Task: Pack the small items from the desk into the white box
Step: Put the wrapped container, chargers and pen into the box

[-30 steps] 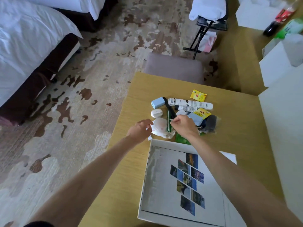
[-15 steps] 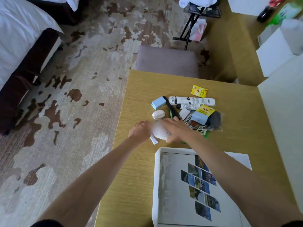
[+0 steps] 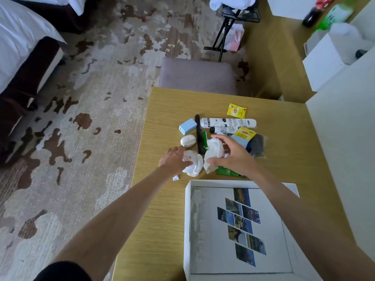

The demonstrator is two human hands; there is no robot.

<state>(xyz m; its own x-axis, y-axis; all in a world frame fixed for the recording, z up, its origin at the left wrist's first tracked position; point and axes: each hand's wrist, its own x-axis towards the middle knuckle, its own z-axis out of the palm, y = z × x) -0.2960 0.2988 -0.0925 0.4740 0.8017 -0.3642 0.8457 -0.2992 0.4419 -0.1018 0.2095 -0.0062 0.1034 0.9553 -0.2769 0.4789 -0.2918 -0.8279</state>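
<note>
your left hand [image 3: 176, 159] pinches one white bundle [image 3: 194, 163] and your right hand [image 3: 230, 155], fingers half-curled, cups the other white bundle [image 3: 214, 152], with the white box [image 3: 187, 220] lying straight back toward you, nearer your right.

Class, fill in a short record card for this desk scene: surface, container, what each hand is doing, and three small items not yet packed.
surface: yellow wood-grain desk
container: open white cardboard box, a photo-collage sheet inside, no small items in it
left hand: gripping a crumpled white cloth with a pink print
right hand: fingers curled around a second white cloth bundle
unpacked: light blue rectangular charger; white oval case; yellow tea sachet
</note>
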